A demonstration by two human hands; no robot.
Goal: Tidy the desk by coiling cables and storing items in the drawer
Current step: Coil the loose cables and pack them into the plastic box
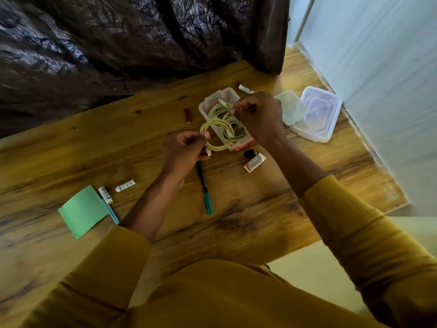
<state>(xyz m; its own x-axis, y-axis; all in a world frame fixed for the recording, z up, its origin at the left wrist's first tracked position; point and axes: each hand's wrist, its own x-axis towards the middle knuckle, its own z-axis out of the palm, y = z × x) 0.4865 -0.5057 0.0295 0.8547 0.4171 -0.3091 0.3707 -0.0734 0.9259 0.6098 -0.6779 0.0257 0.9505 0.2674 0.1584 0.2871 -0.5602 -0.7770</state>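
On the wooden counter, at the near left, lies a green square of paper with a light blue strip along its right edge. Just beside it sit two white cylindrical batteries; their dark printing is too blurred to read. The left hand, its sleeve mustard yellow, has a narrow grip, fingers curled round the near side of the pale yellow coiled cable, with a white plug end showing at the fingertips. Below that hand lies a black pen with a teal cap, pointing near. Farther off rests a small dark red cylinder. The cable's loops hang over a clear rectangular plastic box with an orange base edge. The right hand pinches the far part of the cable above the box, its grip tight. Near it lie a small black object and a white carton with red print, its lettering unreadable. Another white battery lies far of the hand. At the right sit a clear plastic lid and a clear square tub, touching.
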